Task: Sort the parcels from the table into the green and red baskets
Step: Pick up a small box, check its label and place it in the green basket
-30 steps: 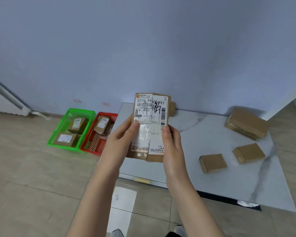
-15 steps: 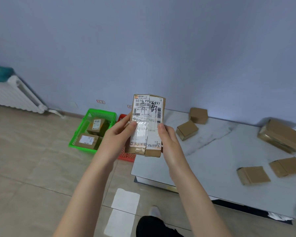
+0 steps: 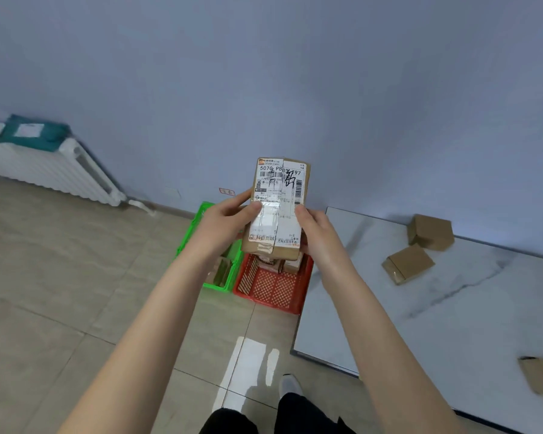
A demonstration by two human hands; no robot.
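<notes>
Labelled parcel (image 3: 276,208), frame centre: gripped by left hand (image 3: 224,222) and right hand (image 3: 315,234); label check, basket choice next.

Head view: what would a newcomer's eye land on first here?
The brown cardboard parcel with a white shipping label, held upright at centre frame in the grip of the left hand and right hand. Just below it on the floor stand the green plastic basket and the red plastic basket side by side, both already holding parcels. To the right, the white marble-patterned table carries small plain cardboard boxes.
</notes>
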